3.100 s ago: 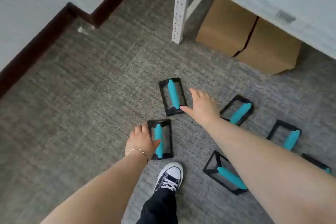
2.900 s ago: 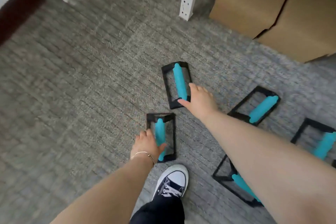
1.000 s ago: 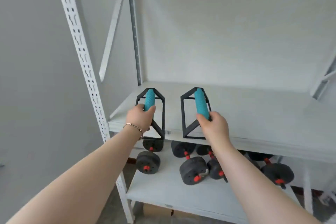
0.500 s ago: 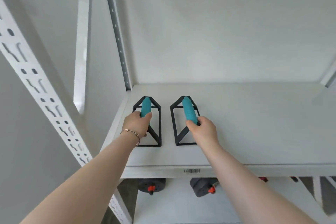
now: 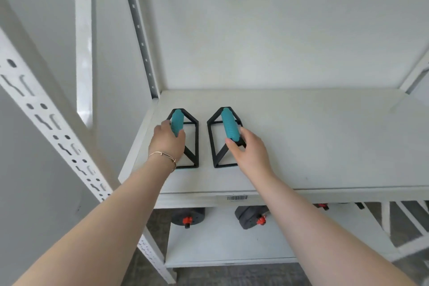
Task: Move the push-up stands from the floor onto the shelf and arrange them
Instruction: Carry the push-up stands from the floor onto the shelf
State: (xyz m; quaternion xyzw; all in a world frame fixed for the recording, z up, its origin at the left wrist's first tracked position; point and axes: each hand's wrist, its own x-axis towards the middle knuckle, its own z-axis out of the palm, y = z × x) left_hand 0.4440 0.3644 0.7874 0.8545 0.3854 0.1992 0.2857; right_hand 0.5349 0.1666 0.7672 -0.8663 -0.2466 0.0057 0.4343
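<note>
Two push-up stands with black frames and teal grips stand upright side by side on the left end of the white shelf board [image 5: 325, 141]. My left hand [image 5: 167, 144] is curled around the near end of the left push-up stand's [image 5: 178, 119] grip. My right hand [image 5: 250, 155] holds the near end of the right push-up stand's [image 5: 228, 123] grip, thumb on the left and fingers on the right. Both stands rest flat on the board, a small gap between them.
A perforated white upright post [image 5: 46, 127] rises at the left front, and another upright [image 5: 139, 30] stands at the back left corner. Black dumbbells with red collars [image 5: 188, 216] [image 5: 250, 217] lie on the lower shelf. The board extends bare to the right.
The stands went from the floor to the shelf in my hands. Since half a second ago they sit in the same spot, and my right hand has slid back toward the grip's near end.
</note>
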